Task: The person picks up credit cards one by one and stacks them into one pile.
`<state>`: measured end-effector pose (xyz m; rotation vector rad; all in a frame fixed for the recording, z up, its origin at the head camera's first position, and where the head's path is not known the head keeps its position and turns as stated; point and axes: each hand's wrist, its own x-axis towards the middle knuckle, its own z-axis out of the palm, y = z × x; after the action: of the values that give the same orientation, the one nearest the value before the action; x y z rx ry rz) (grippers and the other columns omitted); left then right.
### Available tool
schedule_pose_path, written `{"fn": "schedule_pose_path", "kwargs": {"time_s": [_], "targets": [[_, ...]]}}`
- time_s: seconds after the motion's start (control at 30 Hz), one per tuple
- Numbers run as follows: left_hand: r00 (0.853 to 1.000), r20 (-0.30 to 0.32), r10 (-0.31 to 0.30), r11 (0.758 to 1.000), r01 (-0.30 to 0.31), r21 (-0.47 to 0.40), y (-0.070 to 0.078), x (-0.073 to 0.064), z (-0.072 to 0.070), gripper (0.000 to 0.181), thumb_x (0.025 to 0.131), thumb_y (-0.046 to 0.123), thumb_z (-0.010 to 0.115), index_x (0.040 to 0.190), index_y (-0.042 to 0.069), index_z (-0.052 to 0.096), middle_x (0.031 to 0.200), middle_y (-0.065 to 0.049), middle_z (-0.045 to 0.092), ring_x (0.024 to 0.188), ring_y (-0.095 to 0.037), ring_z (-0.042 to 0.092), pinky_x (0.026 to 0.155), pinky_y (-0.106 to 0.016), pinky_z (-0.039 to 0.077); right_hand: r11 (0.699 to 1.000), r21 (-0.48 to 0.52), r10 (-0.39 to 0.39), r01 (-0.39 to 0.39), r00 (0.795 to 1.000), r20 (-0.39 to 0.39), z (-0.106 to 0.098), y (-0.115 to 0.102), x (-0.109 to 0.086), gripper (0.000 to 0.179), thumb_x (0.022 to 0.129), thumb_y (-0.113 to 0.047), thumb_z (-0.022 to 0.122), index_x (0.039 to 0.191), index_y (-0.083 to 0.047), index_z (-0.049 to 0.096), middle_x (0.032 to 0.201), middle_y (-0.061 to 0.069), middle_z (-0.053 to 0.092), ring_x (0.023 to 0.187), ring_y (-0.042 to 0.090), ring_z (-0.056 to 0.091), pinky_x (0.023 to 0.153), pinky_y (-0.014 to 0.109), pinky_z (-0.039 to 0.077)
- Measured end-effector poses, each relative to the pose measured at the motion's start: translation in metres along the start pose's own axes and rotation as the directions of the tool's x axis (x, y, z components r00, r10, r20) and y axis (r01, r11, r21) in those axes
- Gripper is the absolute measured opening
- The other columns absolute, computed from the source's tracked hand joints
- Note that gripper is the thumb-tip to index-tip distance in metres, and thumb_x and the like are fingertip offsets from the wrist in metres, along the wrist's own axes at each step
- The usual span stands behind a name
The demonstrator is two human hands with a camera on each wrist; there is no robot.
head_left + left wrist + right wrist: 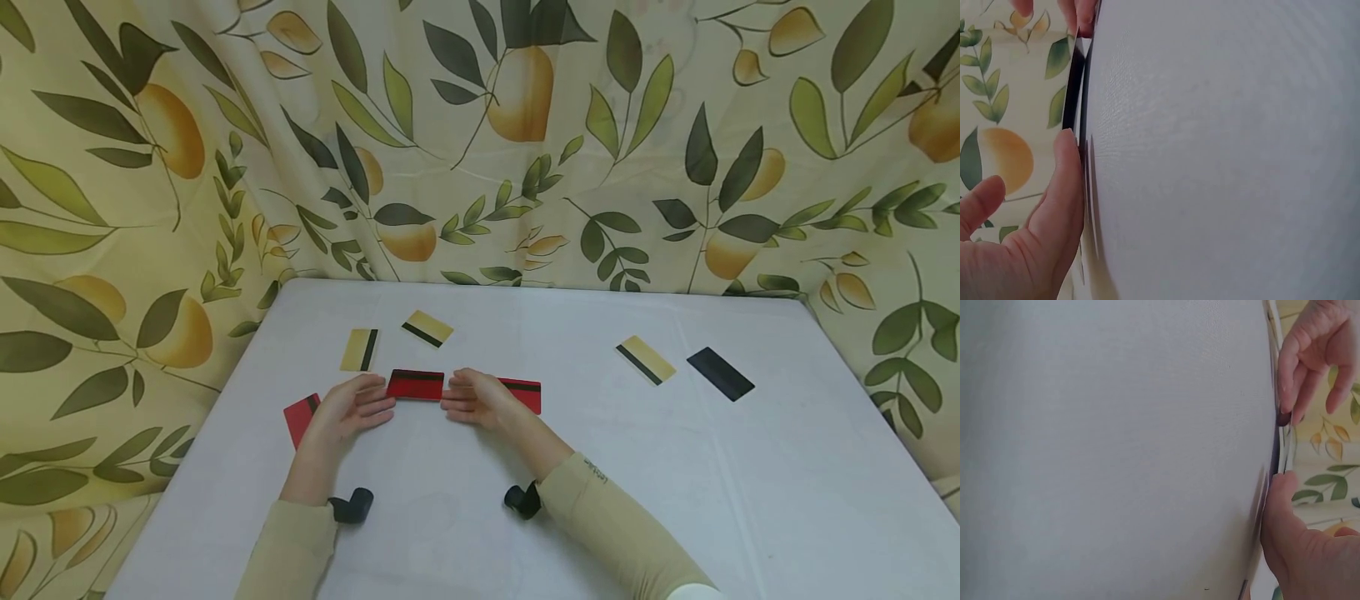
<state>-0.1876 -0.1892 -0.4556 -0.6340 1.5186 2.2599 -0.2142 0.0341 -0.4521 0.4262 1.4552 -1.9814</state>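
A red card (pixel 416 386) with a dark stripe along its far edge sits between my two hands in the head view. My left hand (pixel 356 408) is at its left end, fingers fairly straight and fingertips at the edge. From the other side, my right hand (pixel 480 398) meets the right end with extended fingers. In the left wrist view the card (pixel 1074 84) shows edge-on between the fingertips, close to the tabletop; whether it is raised I cannot tell. A second red card (pixel 302 419) lies partly behind my left hand, and another red card (pixel 528 395) partly behind my right.
Two yellow cards with black stripes, one upright (pixel 359 350) and one slanted (pixel 427 328), lie beyond my hands. Farther right are another yellow card (pixel 646 360) and a black card (pixel 720 373). The white table (pixel 450 533) ends at a leaf-patterned curtain (pixel 480 200).
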Motion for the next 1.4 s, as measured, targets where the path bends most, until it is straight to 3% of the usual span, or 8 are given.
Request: {"fn": "schedule_pose_path", "kwargs": {"time_s": [0.17,0.57,0.97,1.27,1.4], "targets": [[1.000,-0.004,-0.012,1.000,0.012,0.012,-0.001,0.002,0.001,0.037,0.094,0.016,0.048,0.124,-0.006,0.043,0.106,-0.017,0.061,0.096,-0.031,0.062,0.088,-0.047,0.047,1.000,0.013,0.009,-0.009,1.000,-0.002,0.001,0.001,0.001,0.046,0.095,-0.024,0.045,0.128,0.008,0.044,0.125,0.027,0.051,0.113,0.038,0.052,0.094,0.045,0.044],[0.999,-0.046,-0.016,0.998,0.019,0.055,-0.009,0.009,0.007,0.037,0.091,0.008,0.054,0.123,-0.008,0.047,0.086,-0.011,0.067,0.080,-0.023,0.067,0.078,-0.040,0.053,0.999,0.041,0.019,-0.020,1.000,0.009,0.002,0.006,0.007,0.038,0.095,-0.018,0.045,0.124,0.005,0.047,0.126,0.025,0.050,0.110,0.036,0.055,0.093,0.048,0.044],[0.990,-0.124,0.063,0.996,-0.054,0.078,-0.016,0.008,0.024,0.040,0.088,0.005,0.059,0.125,-0.007,0.050,0.089,-0.010,0.068,0.076,-0.022,0.068,0.073,-0.037,0.055,1.000,0.013,-0.003,0.004,0.995,-0.100,-0.001,0.003,0.001,0.030,0.092,-0.015,0.054,0.116,0.003,0.055,0.105,0.019,0.065,0.085,0.028,0.067,0.077,0.042,0.054],[0.989,-0.121,0.083,0.994,-0.074,0.074,-0.019,0.004,0.044,0.037,0.088,0.004,0.058,0.123,-0.004,0.053,0.098,-0.010,0.066,0.072,-0.021,0.068,0.070,-0.036,0.056,0.995,-0.024,-0.100,0.097,0.981,-0.164,-0.011,-0.002,-0.010,0.034,0.088,-0.011,0.060,0.120,0.000,0.057,0.101,0.020,0.066,0.077,0.030,0.068,0.066,0.038,0.056],[0.989,-0.124,0.081,0.995,-0.074,0.062,-0.022,0.004,0.052,0.035,0.088,0.004,0.058,0.121,-0.003,0.055,0.097,-0.010,0.066,0.072,-0.021,0.068,0.070,-0.037,0.056,0.994,-0.044,-0.111,0.105,0.976,-0.188,-0.017,-0.005,-0.015,0.035,0.086,-0.011,0.062,0.120,-0.001,0.058,0.096,0.017,0.068,0.073,0.027,0.068,0.064,0.035,0.056]]}}
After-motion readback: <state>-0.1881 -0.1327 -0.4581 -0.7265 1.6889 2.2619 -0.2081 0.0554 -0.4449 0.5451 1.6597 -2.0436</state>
